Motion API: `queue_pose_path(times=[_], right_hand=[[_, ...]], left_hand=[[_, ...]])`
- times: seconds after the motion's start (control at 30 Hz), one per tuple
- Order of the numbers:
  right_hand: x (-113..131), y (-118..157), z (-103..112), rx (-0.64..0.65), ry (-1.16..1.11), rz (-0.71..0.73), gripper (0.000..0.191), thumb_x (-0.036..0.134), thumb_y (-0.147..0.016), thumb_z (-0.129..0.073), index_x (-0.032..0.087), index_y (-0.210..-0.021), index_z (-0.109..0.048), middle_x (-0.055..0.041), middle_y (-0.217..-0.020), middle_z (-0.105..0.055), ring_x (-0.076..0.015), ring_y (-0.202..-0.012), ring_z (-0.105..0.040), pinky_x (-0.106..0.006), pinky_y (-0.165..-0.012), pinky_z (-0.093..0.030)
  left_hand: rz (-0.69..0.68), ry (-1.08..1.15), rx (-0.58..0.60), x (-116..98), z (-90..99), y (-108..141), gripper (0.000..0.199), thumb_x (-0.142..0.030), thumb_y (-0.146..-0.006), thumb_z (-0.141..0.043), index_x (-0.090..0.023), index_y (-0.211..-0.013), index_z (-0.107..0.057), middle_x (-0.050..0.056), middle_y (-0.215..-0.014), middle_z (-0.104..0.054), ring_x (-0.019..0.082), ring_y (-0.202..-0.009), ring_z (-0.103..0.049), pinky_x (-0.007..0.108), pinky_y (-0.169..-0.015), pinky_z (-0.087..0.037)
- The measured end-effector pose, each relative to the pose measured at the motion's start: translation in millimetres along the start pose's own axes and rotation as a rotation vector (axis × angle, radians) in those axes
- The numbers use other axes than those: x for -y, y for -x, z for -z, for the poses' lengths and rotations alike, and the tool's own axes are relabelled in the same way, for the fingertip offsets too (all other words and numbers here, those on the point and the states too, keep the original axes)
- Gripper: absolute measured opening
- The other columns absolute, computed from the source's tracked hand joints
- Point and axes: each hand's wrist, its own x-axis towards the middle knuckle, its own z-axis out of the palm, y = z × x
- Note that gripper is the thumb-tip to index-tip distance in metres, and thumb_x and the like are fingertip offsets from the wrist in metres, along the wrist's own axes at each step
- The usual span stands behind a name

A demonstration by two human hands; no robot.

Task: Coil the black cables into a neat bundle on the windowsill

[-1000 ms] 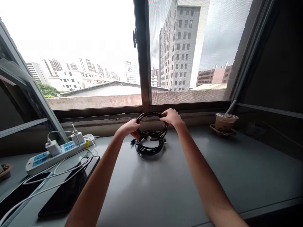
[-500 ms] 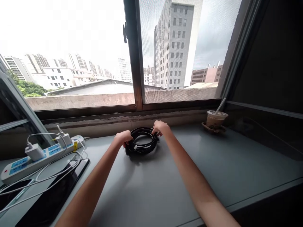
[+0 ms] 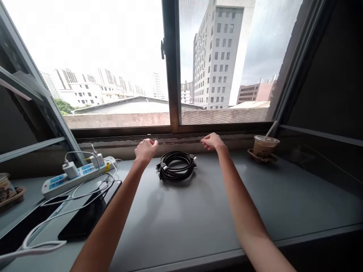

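Observation:
A coil of black cable (image 3: 177, 175) lies flat on the grey tabletop, its loops stacked in a ring. Silvery metal plugs stick out at its left and right sides; they look like HDMI ends. My left hand (image 3: 145, 149) is raised just left of the coil, loosely curled, with thumb and fingertip apart and nothing seen in it. To the upper right of the coil, my right hand (image 3: 213, 141) hovers with fingers bent and slightly spread, also without anything visible in it. Neither hand touches the cable.
On the left, a white power strip (image 3: 82, 176) with chargers stands beside white cords and a black tablet (image 3: 85, 219). A lidded drink cup (image 3: 263, 147) with a straw sits in a holder at right; another cup (image 3: 5, 187) is far left. A window (image 3: 176, 130) borders the table's back.
Both hands have let go of the cable coil and lifted away, the left upward and the right up and to the right. The view has shifted left, showing another cup.

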Motion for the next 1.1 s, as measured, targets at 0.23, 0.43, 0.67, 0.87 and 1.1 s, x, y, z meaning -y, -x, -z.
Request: queue_pose_path(times=[0.23, 0.43, 0.67, 0.87, 1.1], right_hand=[[-18, 6, -43, 0.179, 0.136, -0.076, 0.022, 0.030, -0.088, -0.055, 0.010, -0.094, -0.060, -0.0039, -0.087, -0.062, -0.0122, -0.076, -0.060, -0.030, -0.070, -0.052], [-43, 13, -95, -0.017, 0.186, 0.011, 0.023, 0.035, -0.090, -0.051, 0.014, -0.092, -0.062, -0.0071, -0.101, -0.061, -0.0165, -0.097, -0.056, -0.037, -0.088, -0.045], [-59, 12, -106, -0.302, -0.070, 0.162, 0.043, 0.042, -0.096, -0.031, 0.015, -0.097, -0.063, -0.0046, -0.089, -0.064, -0.0151, -0.082, -0.061, -0.034, -0.080, -0.046], [-38, 23, -128, -0.451, -0.299, 0.468, 0.047, 0.038, -0.087, -0.036, 0.019, -0.126, -0.052, -0.0052, -0.120, -0.057, -0.0176, -0.103, -0.056, -0.028, -0.086, -0.046], [-30, 23, -146, -0.462, -0.440, 0.554, 0.055, 0.029, -0.069, -0.050, 0.011, -0.120, -0.057, -0.0115, -0.121, -0.056, -0.0226, -0.111, -0.052, -0.034, -0.098, -0.039]], left_hand=[[0.066, -0.067, 0.095, 52, -64.7, 11, 0.051, -0.045, -0.088, -0.026, -0.017, -0.064, -0.062, 0.014, -0.087, -0.069, 0.029, -0.087, -0.063, 0.033, -0.069, -0.043], [0.038, -0.123, 0.184, 67, -67.4, 17, 0.062, -0.047, -0.089, -0.017, -0.017, -0.065, -0.065, 0.016, -0.090, -0.068, 0.028, -0.093, -0.062, 0.033, -0.075, -0.044], [0.045, -0.182, 0.212, 31, -69.2, 40, 0.081, -0.065, -0.083, -0.007, -0.012, -0.085, -0.068, 0.018, -0.094, -0.068, 0.032, -0.092, -0.062, 0.036, -0.074, -0.045], [0.028, -0.237, 0.181, 24, -64.7, 55, 0.082, -0.071, -0.080, -0.015, -0.008, -0.085, -0.068, 0.020, -0.091, -0.067, 0.034, -0.090, -0.062, 0.039, -0.074, -0.044], [0.039, -0.212, 0.199, 21, -66.9, 64, 0.080, -0.067, -0.082, -0.012, -0.010, -0.086, -0.068, 0.019, -0.092, -0.067, 0.032, -0.090, -0.062, 0.038, -0.075, -0.044]])
